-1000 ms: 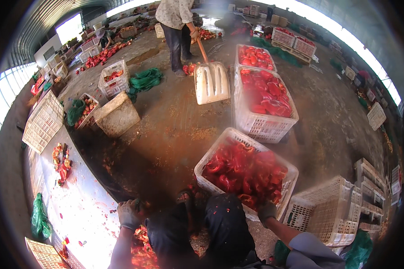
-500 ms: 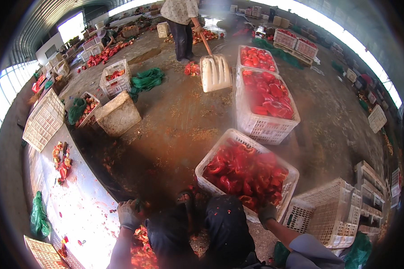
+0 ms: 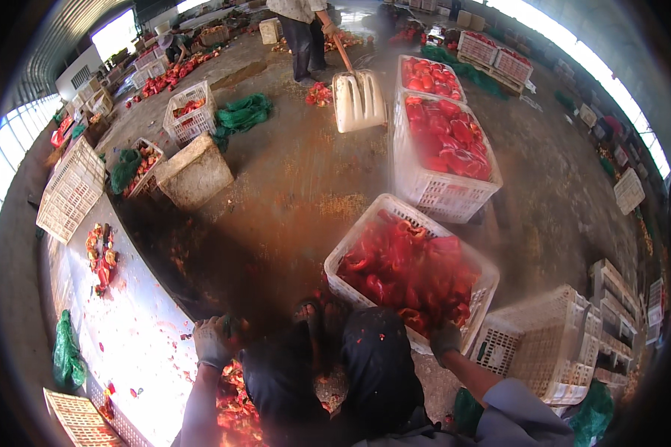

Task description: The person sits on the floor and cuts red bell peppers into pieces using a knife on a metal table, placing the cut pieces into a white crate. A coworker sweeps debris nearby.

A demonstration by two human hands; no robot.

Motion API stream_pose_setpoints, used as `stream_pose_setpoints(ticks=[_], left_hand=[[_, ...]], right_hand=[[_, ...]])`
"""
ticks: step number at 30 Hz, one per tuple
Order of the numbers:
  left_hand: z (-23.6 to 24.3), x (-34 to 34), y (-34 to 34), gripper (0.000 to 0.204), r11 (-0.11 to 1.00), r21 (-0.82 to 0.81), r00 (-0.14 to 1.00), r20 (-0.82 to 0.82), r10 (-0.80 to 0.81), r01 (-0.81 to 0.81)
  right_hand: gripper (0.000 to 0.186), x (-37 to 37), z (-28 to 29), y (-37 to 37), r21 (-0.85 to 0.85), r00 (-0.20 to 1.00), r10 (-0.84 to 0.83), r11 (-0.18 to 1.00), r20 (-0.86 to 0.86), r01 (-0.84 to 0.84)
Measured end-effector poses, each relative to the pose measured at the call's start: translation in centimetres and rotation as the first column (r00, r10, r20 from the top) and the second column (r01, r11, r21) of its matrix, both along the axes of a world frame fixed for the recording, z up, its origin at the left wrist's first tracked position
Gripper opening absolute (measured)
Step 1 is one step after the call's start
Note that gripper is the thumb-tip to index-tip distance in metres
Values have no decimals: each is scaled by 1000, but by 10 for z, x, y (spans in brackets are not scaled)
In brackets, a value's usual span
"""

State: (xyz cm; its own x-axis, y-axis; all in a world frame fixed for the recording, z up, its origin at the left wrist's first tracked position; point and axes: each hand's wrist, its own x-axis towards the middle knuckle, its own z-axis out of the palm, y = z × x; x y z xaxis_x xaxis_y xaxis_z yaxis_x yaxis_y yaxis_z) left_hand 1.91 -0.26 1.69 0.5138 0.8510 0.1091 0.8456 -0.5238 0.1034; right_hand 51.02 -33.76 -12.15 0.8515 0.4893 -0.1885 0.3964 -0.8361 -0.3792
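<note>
My right hand (image 3: 446, 342), in a dark-looking glove, is curled over the near rim of a white plastic crate (image 3: 335, 281), by its lower right side. Cut red bell peppers (image 3: 402, 272) fill that crate. My left hand (image 3: 212, 341), in a pale grey glove, is closed at the right edge of the shiny metal table (image 3: 138, 313). A small dark shape shows beside its fingers, too blurred to name. Pepper scraps (image 3: 240, 410) lie below, between the table and my legs. More scraps with a dark, long object (image 3: 103, 257) sit on the table.
Two white crates of red peppers (image 3: 455, 145) stand ahead. An empty white crate (image 3: 533, 346) tilts at right beside pallets (image 3: 611, 313). A person holds a white shovel (image 3: 358, 100) ahead. A whitish box (image 3: 195, 171) and green netting (image 3: 244, 113) lie left.
The whole view has tilted slightly, so distant things sit higher in the picture. Both hands keep about the same places, at the table edge and the crate rim. The shovel has barely moved.
</note>
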Motion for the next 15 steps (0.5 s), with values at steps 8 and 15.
stream_pose_setpoints(ticks=[8,15], left_hand=[[-3,-2,1,30,1000,7,1000,10,-25,25],[1,-1,-1,35,1000,21,999,37,1,-2]], right_hand=[[29,2,-6,-3,33,1000,6,999,0,-6],[28,-3,4,3,49,999,32,998,30,-33]])
